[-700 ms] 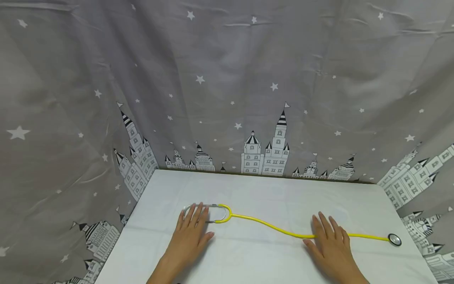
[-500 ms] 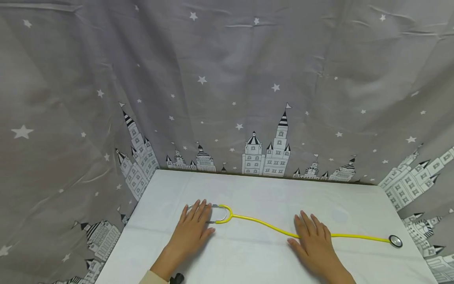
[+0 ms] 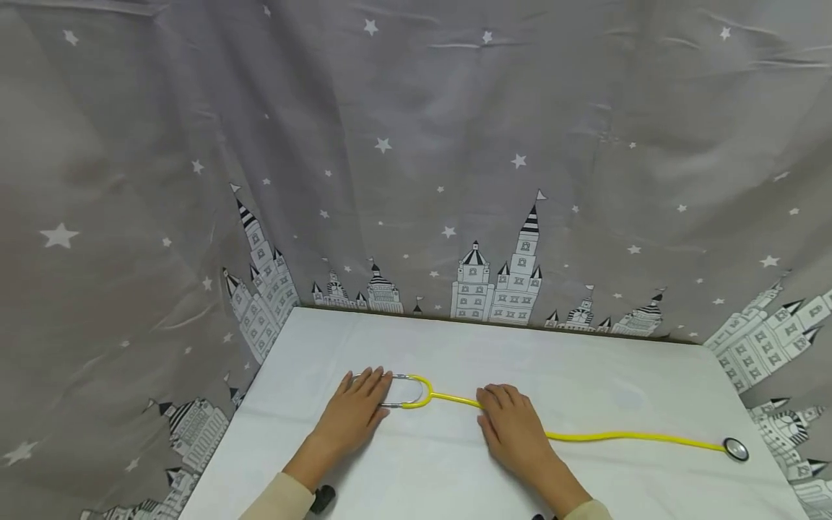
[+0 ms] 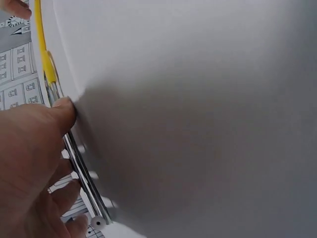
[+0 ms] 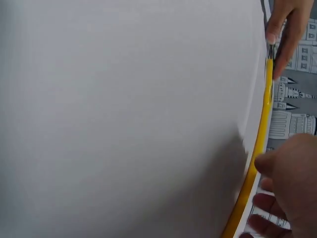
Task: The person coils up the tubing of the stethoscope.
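A yellow stethoscope (image 3: 624,435) lies stretched across the white table. Its round chest piece (image 3: 736,450) is at the right end, its metal ear tubes (image 3: 398,376) at the left. Over those ear tubes rests my left hand (image 3: 354,408), fingers extended and covering the ear tips in the head view. In the left wrist view, the left thumb (image 4: 64,114) is right at the metal tubes. My right hand (image 3: 513,433) lies over the yellow tubing just right of the fork, fingers relaxed. The right thumb (image 5: 265,163) sits at the tubing's edge in the right wrist view.
The white table (image 3: 416,462) reaches back to a grey curtain (image 3: 416,144) printed with stars and castles. This curtain also encloses the left and right sides. Beside the left sleeve (image 3: 279,498) shows a small black object (image 3: 323,498).
My right hand has slid left along the tubing, from its right half to near the fork. The left hand stays over the ear tubes, and the stethoscope keeps its layout.
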Motion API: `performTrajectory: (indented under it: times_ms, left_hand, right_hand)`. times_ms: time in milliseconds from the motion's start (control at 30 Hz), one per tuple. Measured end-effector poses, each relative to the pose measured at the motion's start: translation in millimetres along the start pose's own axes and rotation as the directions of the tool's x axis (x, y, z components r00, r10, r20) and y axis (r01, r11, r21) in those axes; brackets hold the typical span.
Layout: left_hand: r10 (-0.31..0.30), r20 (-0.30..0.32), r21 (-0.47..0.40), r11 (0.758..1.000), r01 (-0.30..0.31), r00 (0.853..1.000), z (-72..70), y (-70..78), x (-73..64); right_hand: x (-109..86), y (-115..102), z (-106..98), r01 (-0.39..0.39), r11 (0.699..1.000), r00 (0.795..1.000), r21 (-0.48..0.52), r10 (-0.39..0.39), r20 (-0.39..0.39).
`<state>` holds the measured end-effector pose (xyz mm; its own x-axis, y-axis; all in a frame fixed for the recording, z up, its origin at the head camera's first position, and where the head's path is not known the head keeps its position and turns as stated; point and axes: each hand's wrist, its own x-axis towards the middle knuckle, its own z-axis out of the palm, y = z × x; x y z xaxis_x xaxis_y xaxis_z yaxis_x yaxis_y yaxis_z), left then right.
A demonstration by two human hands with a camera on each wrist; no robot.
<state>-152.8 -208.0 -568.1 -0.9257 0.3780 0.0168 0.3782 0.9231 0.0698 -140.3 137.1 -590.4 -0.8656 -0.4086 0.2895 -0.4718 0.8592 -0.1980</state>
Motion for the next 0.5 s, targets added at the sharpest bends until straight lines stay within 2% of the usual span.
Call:
performTrajectory:
  times_ms: [100,200,500]
  left_hand:
    - [0.012,-0.005,-0.002,1.000,-0.012,1.000,3.6,-2.8,3.5]
    - [0.010,-0.011,-0.001,1.000,-0.010,1.000,5.5,-6.1,6.3]
    - [0.009,-0.024,-0.033,0.999,-0.010,1.000,4.1,-5.2,9.1]
  right_hand:
    - [11.7,-4,4,-0.027,0.998,0.999,-0.049,0.025,-0.033]
    - [18.7,-7,6,-0.053,0.995,0.998,-0.088,0.051,-0.034]
    - [22.6,-7,6,-0.082,0.991,0.996,-0.109,0.080,-0.026]
